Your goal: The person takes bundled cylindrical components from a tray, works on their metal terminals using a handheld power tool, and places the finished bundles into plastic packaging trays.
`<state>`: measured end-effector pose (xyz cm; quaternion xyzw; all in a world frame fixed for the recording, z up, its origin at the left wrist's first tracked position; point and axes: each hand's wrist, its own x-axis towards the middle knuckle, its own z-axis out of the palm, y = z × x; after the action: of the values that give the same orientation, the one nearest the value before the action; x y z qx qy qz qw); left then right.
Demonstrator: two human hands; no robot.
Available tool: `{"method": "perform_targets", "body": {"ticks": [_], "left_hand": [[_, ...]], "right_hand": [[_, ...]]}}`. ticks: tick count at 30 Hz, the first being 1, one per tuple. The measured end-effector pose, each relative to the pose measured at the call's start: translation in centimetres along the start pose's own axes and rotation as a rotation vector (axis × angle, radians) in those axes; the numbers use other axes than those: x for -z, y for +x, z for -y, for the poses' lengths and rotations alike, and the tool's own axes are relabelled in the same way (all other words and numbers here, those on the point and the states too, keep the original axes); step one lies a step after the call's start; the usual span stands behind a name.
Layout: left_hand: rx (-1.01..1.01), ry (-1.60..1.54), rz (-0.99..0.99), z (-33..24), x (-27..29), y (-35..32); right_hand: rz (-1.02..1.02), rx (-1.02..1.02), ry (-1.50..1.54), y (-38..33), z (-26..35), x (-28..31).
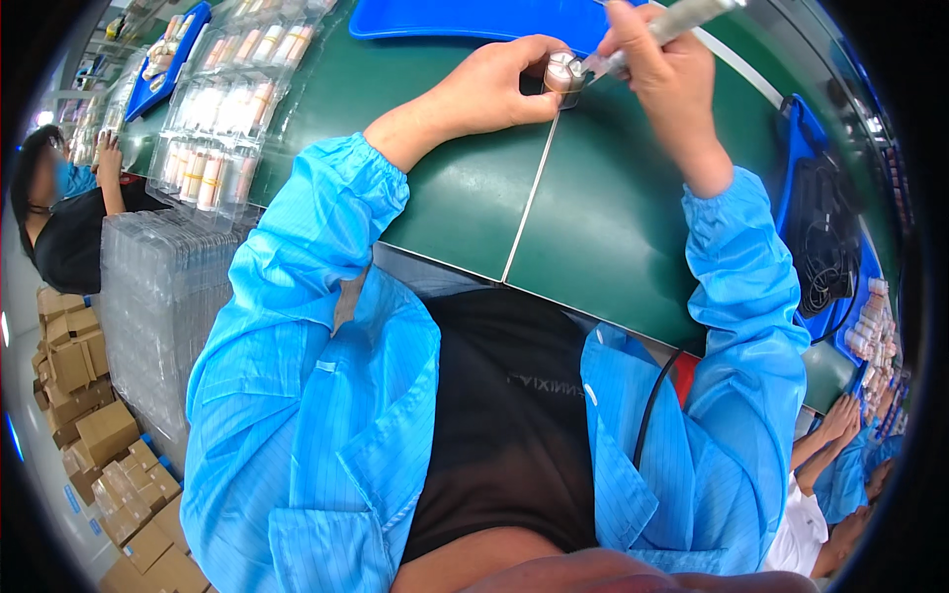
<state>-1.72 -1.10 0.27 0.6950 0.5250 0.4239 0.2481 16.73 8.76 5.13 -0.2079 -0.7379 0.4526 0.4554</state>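
My left hand (494, 87) is closed around a small bundle of cylindrical cells (563, 71), gripped between thumb and fingers. The bundle's shiny silvery ends face up. Pinched in my right hand (672, 84) is a pale, pen-like tool (687, 16), held at a slant. Its narrow tip comes down beside the top of the bundle; whether the two touch I cannot tell. Both hands are over the green tabletop (455, 203), near a blue tray (435, 24) at the far side.
Clear plastic trays (222, 109) of pale, banded cylinders lie at the left. Below them stands a stack of clear trays (153, 306), with cardboard boxes (104, 435) beyond. On the right a blue bin holds black cable (822, 237). Co-workers sit at far left (74, 222) and lower right.
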Motion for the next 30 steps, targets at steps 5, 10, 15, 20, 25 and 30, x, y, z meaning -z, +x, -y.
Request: {"method": "perform_targets", "body": {"ticks": [5,10,15,20,25,30], "left_hand": [[0.227,-0.453,0.024,0.9,1.0,0.7],[0.317,-1.053,-0.007,-0.1,1.9,0.4],[0.309,-1.218,-0.021,0.8,2.5,0.6],[0.301,-1.316,-0.015,1.2,2.5,0.5],[0.315,-1.484,0.048,1.2,2.7,0.8],[0.322,-1.120,-0.083,-0.4,3.2,0.4]], "right_hand": [[-0.044,-0.034,0.030,1.3,-0.1,2.8],[0.113,0.182,-0.278,-0.4,-2.9,0.7],[0.394,0.926,-0.631,-1.7,-1.7,-1.0],[0.490,0.949,-0.700,-2.5,-0.8,-2.0],[0.492,0.945,-0.677,-2.5,-0.9,-1.9],[0.517,0.930,-0.711,-2.6,-0.5,-2.3]]}}
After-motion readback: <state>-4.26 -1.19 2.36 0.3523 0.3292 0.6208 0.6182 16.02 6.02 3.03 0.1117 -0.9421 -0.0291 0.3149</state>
